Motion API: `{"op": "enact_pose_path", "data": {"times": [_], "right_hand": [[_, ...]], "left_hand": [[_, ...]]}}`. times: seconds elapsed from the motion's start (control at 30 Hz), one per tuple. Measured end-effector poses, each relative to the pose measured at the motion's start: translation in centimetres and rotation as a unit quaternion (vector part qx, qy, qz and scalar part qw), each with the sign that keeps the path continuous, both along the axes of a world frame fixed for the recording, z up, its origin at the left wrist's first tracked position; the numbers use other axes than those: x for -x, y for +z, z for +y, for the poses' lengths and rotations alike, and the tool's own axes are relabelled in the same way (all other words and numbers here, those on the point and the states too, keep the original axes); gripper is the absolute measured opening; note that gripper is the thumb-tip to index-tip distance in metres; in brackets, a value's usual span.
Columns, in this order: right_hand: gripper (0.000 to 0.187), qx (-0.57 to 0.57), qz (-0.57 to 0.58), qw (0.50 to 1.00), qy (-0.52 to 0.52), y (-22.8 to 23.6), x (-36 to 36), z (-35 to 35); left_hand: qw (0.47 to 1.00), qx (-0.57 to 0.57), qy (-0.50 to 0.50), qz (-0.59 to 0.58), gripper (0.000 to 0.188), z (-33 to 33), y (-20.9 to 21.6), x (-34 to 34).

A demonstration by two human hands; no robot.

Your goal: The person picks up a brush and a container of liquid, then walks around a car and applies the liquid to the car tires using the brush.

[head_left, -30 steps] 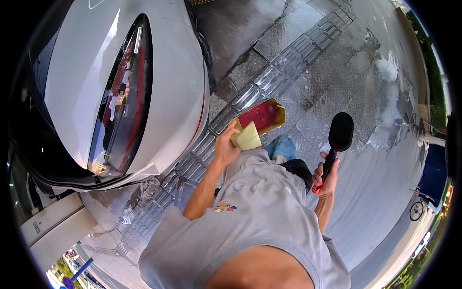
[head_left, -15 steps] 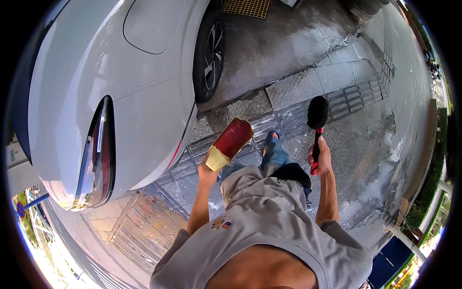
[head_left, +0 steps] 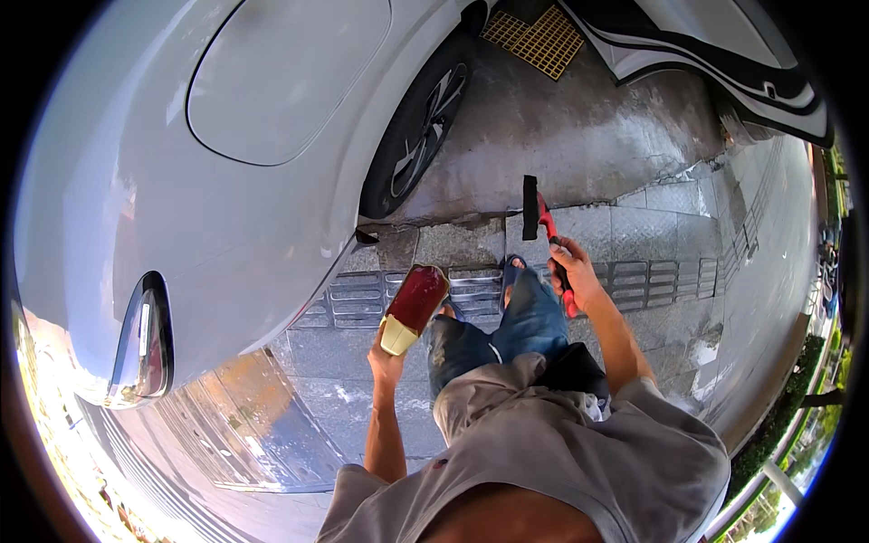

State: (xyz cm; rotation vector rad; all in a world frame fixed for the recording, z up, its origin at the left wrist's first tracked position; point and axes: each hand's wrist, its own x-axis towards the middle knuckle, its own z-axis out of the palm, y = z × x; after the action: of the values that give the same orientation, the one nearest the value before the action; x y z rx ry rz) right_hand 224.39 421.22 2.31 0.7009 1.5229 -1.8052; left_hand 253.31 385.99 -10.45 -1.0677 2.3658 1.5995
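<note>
My left hand (head_left: 387, 360) grips a dark red and yellow wash sponge (head_left: 414, 308), held out low beside a white car (head_left: 208, 163). My right hand (head_left: 572, 274) is closed on the red handle of a black-headed brush (head_left: 532, 210), which points away from me toward the wet ground. The sponge sits just off the car's front bumper, not touching it. My legs in jeans (head_left: 507, 326) and a grey shirt fill the lower middle.
The car's front wheel (head_left: 418, 136) stands ahead on wet concrete. A metal drain grate (head_left: 489, 294) runs across under my feet. A yellow grating (head_left: 532, 38) lies at the top, beside a second white vehicle (head_left: 724, 63). A headlight (head_left: 145, 344) is at the left.
The view has swung along the car from the windscreen to the front wheel. Both hands kept their grip; the sponge has dropped lower and the brush has turned edge-on.
</note>
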Motion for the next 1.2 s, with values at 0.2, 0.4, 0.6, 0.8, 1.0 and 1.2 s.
{"op": "enact_pose_path", "data": {"times": [0.2,0.4,0.6,0.8,1.0,1.2], "right_hand": [[0.043,-0.046,0.089,0.993,0.063,-8.7,12.2,-2.0],[0.052,0.002,0.292,0.952,0.086,-16.2,23.5,-11.1],[0.063,-0.115,0.484,0.849,0.177,-20.7,20.5,-21.7],[0.063,-0.173,0.796,0.552,0.178,-33.3,13.4,-24.1],[0.067,-0.235,0.893,0.326,0.202,-49.9,10.5,-26.4],[0.063,-0.280,0.884,0.216,0.305,-57.0,12.4,-24.3]], "left_hand": [[0.984,-0.038,0.174,-0.002,0.030,6.3,-6.4,1.2],[0.972,-0.026,0.232,-0.034,0.030,10.3,-21.0,1.9],[0.970,-0.049,0.234,-0.038,0.045,10.8,-35.9,1.0],[0.986,-0.029,0.164,0.019,0.065,6.5,-44.5,0.0],[0.992,0.013,0.129,0.007,0.066,4.1,-49.7,-0.6],[0.997,0.073,0.019,-0.010,0.039,2.4,-47.3,1.2]]}}
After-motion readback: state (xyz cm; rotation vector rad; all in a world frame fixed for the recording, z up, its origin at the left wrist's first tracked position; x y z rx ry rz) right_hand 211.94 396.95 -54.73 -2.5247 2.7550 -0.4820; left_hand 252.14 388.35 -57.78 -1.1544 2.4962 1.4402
